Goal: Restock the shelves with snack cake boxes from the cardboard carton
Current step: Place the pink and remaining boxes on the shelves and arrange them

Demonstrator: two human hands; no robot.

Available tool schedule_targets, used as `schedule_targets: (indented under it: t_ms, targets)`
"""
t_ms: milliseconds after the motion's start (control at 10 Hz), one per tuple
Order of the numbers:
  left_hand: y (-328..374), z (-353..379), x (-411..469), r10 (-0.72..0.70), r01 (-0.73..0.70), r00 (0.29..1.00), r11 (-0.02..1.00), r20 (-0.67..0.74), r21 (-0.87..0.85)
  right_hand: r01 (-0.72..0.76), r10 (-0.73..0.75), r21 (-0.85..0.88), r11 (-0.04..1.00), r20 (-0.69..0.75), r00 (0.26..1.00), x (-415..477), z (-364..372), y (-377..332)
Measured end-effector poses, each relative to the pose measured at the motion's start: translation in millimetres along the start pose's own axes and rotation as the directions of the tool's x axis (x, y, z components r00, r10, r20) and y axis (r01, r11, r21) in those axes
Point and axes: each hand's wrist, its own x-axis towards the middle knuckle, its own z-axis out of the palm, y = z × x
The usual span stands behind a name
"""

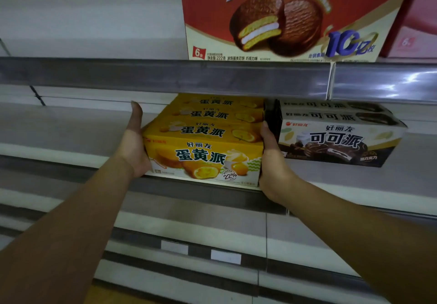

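Head view, going from the left: the shelf [71, 133] is bare on that side, a pale board under a grey price rail [165, 76]. The left forearm reaches up and forward from the bottom corner, and the left hand [134, 147] lies with its palm against the left end of the front yellow snack cake box [203, 159], thumb straight and pointing towards the back of the shelf. Its fingers are hidden by the box, so I cannot tell whether they curl round it. This box sits at the shelf's front edge, first in a row of like yellow boxes running back under the rail. The right hand [272, 161] is pressed to the box's right end, thumb up along the corner, with the right forearm coming in from the lower right. Its fingers are hidden in the gap beside the next row, so I cannot tell its grip either. The box is squeezed between the two palms. Just beside it stands a row of dark cocoa boxes [340, 142]. On the shelf above stands a big red box [279, 17].
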Motion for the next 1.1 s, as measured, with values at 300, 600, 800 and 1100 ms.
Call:
schedule_targets:
  t_ms: [300,600,800,1100]
  targets:
    - [0,18,-50,0.160,-0.140,0.974,0.982,-0.160,0.128,0.193,-0.175,-0.208,0.959,0.102,0.979,-48,-1,-19]
    - [-9,40,-126,0.209,-0.079,0.887,0.948,-0.413,0.309,0.367,-0.262,-0.452,0.813,0.278,0.924,-108,2,-36]
    - [-22,43,-188,0.265,-0.133,0.852,0.944,-0.452,0.302,0.333,-0.142,-0.574,0.748,0.352,0.925,-137,2,-46]
    - [-44,37,-258,0.188,-0.131,0.767,0.982,-0.613,0.137,0.237,0.015,-0.470,0.850,0.471,0.882,-171,16,-22]
